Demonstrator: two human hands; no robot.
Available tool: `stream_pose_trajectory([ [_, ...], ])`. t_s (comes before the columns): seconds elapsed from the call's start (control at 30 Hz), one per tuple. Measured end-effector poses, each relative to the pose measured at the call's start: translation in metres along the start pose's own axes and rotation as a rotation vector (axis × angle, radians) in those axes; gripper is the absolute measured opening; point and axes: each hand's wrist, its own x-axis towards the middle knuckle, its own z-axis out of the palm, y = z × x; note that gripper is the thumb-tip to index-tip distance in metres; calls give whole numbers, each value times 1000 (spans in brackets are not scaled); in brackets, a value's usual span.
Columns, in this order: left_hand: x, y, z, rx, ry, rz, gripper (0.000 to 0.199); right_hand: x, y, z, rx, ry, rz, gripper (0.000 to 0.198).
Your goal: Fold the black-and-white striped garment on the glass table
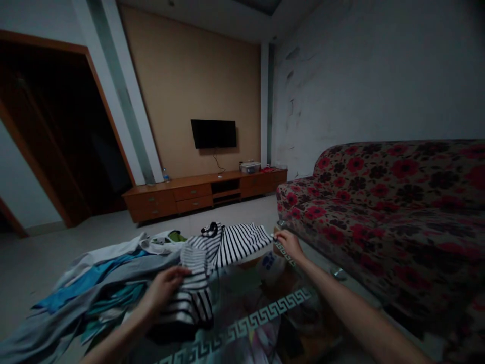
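Black-and-white striped shirt (214,246) | right hand (288,243): pinching sleeve end (267,234) | left hand (166,285): on shirt, grip unclear

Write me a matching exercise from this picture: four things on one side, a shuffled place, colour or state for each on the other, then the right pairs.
Column one
1. Striped garment
2. Right hand
3. Sofa
4. Television

Column two
A. Fingers closed on the end of some cloth
B. Mounted on the tan wall
C. Black and white
D. Covered in red and dark flowers

Pairs: 1-C, 2-A, 3-D, 4-B
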Motion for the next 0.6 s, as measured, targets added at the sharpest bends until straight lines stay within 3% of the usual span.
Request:
stream_pose_trajectory([
  [0.1, -26, -85, 43, -245, -145, -342, 24, -91, 44, 24, -96, -215, 116, 23],
  [0.2, -54, -124, 66, -365, -274, -489, 27, -145, 60, 22, -158, -271, 124, 25],
  [0.27, -74, -128, 70, -398, -381, -528, 32, -163, 61, 12, -162, -267, 117, 26],
  [0.37, -96, -119, 60, -377, -667, -522, 42, -178, 59, -6, -163, -275, 106, 26],
  [0.47, -90, -109, 47, -109, -885, -404, 47, -193, 58, -23, -181, -261, 99, 26],
  [0.53, -66, -107, 45, 181, -768, -275, 43, -202, 57, -30, -187, -232, 97, 25],
  [0.6, -31, -110, 51, 466, -454, -105, 38, -209, 57, -34, -193, -200, 91, 25],
])
